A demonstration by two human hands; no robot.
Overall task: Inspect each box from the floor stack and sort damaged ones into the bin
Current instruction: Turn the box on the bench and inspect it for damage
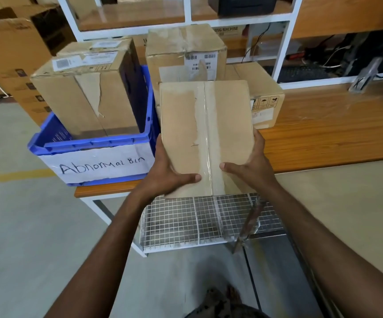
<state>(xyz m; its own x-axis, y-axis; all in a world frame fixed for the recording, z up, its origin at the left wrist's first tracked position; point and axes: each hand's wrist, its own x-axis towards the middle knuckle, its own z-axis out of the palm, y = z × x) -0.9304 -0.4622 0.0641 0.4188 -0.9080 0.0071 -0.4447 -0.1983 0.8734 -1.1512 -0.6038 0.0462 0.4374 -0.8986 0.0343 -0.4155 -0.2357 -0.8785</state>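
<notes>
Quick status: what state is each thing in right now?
held box: taped shut, surface torn beside tape, gripped by both hands.
left hand: grips box's left edge.
right hand: grips box's right edge.
blue bin: holds a box.
box in bin: upright, front paper torn.
box behind: taped, creased.

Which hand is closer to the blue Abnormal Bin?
Left. The left hand holds the left edge of the cardboard box, beside the front corner of the blue bin; the right hand holds the box's right side, farther away.
</notes>
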